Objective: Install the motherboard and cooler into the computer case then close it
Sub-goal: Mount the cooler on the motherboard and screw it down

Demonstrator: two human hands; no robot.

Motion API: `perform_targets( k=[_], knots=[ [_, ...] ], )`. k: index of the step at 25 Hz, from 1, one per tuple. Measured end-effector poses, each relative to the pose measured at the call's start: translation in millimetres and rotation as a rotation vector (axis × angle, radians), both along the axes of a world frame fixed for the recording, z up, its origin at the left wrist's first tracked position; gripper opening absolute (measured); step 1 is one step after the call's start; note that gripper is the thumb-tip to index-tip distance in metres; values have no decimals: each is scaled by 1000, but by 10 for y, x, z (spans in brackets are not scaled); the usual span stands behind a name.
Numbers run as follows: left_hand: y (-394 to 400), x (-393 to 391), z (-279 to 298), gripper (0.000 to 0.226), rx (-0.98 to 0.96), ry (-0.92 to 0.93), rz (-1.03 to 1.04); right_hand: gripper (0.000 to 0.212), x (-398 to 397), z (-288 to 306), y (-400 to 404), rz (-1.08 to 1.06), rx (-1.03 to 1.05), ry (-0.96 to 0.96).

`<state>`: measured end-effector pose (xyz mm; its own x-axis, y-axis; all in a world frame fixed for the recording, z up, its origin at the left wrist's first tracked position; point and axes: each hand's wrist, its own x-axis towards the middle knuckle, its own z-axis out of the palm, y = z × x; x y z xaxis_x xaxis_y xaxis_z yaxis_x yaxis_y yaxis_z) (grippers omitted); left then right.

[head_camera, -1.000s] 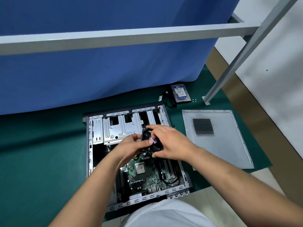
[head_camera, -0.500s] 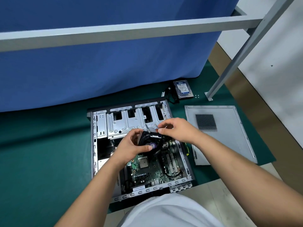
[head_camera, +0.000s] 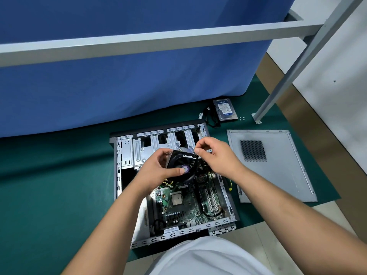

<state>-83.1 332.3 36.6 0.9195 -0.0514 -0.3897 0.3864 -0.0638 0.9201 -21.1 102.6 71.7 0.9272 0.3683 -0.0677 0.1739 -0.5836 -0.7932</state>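
Note:
An open computer case [head_camera: 119, 165] lies flat on the green mat, with the green motherboard [head_camera: 184, 209] seated inside and its bare processor showing. Above the board I hold a black fan cooler [head_camera: 183, 161], tilted. My left hand [head_camera: 156, 169] grips the cooler from its left side, thumb across the fan hub. My right hand [head_camera: 216, 155] pinches a small fastener at the cooler's upper right corner. The grey side panel [head_camera: 278, 171] lies flat to the right of the case.
A hard drive [head_camera: 225, 109] with black cables lies beyond the case, small screws [head_camera: 241, 118] beside it. A grey frame leg [head_camera: 278, 90] stands on the mat at the right. A blue curtain hangs behind. My white-clad knee is at the bottom.
The cooler has tilted and risen slightly above the board. My right hand has shifted from covering the fan to pinching at its upper right corner.

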Motion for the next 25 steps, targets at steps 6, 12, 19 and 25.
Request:
perform_targets(
  k=[6, 12, 19, 25],
  knots=[
    [96, 156, 109, 69, 41, 68, -85, 3, -39, -25, -24, 124, -57, -70],
    [254, 206, 45, 81, -151, 227, 70, 7, -49, -45, -124, -36, -53, 46],
    [96, 380, 63, 73, -429, 208, 525, 11, -407, -227, -3, 205, -198, 450],
    [-185, 496, -68, 61, -435, 165, 650, 10, -738, -273, 553, 353, -65, 426]
  ],
)
